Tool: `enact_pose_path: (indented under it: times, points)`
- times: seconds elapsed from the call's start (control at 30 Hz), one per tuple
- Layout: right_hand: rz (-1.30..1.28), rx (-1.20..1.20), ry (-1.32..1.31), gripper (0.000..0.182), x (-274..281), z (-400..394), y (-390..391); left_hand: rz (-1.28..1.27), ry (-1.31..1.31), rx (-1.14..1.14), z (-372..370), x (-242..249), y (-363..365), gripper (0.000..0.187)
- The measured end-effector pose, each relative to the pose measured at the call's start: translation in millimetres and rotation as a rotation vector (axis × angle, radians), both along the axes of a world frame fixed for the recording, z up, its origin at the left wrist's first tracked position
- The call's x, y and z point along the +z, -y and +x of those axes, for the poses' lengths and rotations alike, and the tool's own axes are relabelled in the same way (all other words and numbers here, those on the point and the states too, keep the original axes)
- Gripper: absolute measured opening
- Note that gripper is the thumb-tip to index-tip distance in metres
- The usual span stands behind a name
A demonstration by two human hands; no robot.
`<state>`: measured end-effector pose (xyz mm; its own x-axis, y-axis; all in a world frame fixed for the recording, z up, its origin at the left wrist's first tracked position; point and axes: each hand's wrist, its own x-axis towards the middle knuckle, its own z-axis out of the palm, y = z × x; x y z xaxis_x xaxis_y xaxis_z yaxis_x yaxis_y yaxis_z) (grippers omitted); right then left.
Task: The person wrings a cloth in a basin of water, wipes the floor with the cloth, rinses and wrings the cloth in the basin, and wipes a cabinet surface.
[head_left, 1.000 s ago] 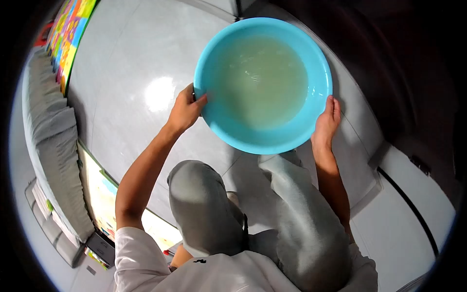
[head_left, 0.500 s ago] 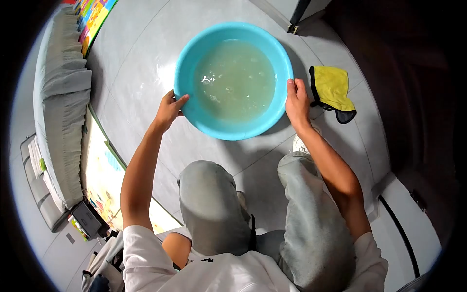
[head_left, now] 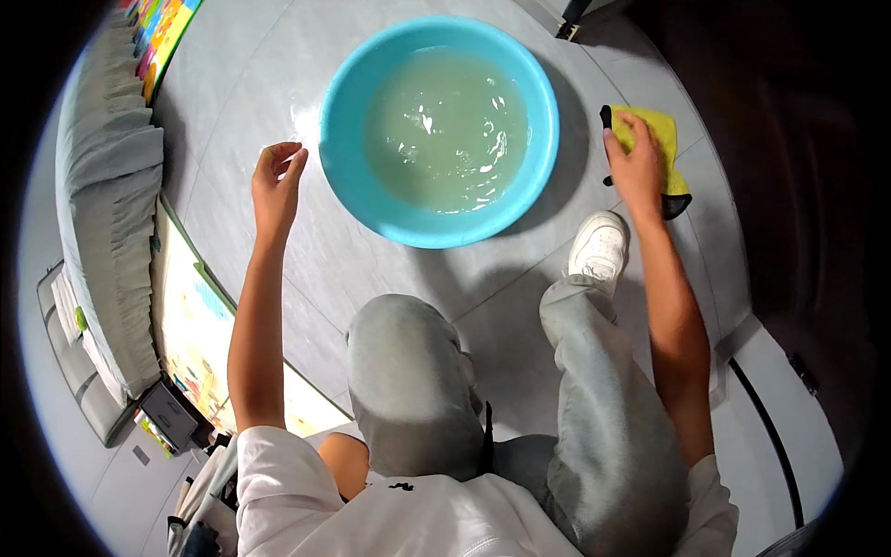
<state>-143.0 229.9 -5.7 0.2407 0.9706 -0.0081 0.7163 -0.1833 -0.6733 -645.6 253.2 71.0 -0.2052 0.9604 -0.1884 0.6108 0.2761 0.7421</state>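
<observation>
A round turquoise basin point(head_left: 345, 176) stands on the floor with cloudy greyish water point(head_left: 441, 130) in it, its surface rippled with bright glints. To the left of its rim, my left hand point(head_left: 277, 181) hangs free, holding nothing, fingers loosely bent and the thumb apart from them. On the other side, my right hand point(head_left: 639, 167) lies over a yellow cloth with black edging point(head_left: 670, 153), covering part of it. The thumb and fingers of that hand are spread apart, with the thumb near the cloth's dark left edge.
Grey floor tiles point(head_left: 241, 121) surround the basin. My white shoe point(head_left: 600, 243) is planted between basin and right forearm. Along the left are a ruffled grey cover point(head_left: 111, 186) and a pale patterned mat point(head_left: 200, 306). White panels point(head_left: 780, 418) stand at lower right.
Both hands have let go of the basin's rim. My left hand has drawn off leftward; my right has moved right onto the yellow cloth. The water shows more ripples.
</observation>
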Motion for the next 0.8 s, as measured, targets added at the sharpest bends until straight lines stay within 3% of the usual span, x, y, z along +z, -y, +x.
enact_pose_path:
  times: [0.03, 0.07, 0.17, 0.2, 0.3, 0.5, 0.57, 0.6, 0.67, 0.8]
  points:
    - [0.025, 0.05, 0.248, 0.045, 5, 14, -3, 0.054, 0.0, -0.046, 7, 7, 2, 0.028]
    - [-0.003, 0.079, 0.271, 0.06, -7, 30, -5, 0.03, 0.041, -0.087, 16, 14, 5, 0.026]
    - [-0.137, 0.127, 0.542, 0.075, -15, 46, -9, -0.025, 0.204, -0.148, 60, 30, 15, 0.021]
    - [-0.261, 0.117, 0.521, 0.083, -25, 53, -9, -0.052, 0.242, -0.175, 74, 34, 18, 0.021]
    - [-0.298, 0.135, 0.502, 0.08, -27, 52, 1, -0.112, 0.31, -0.247, 116, 44, 24, 0.021]
    - [-0.197, 0.109, 0.703, 0.05, -36, 50, 45, -0.272, 0.361, -0.5, 201, 56, 18, 0.021]
    - [-0.161, 0.09, 0.665, 0.051, -36, 57, 64, -0.28, 0.386, -0.619, 231, 59, 19, 0.021]
    - [-0.269, 0.054, 0.621, 0.057, -32, 59, 73, -0.257, 0.379, -0.695, 244, 55, 19, 0.022]
    - [-0.246, -0.109, 0.669, 0.062, -49, 64, 95, -0.259, 0.345, -0.837, 265, 50, 20, 0.023]
    - [-0.243, -0.251, 0.565, 0.074, -69, 80, 125, -0.414, 0.333, -0.923, 313, 31, 27, 0.028]
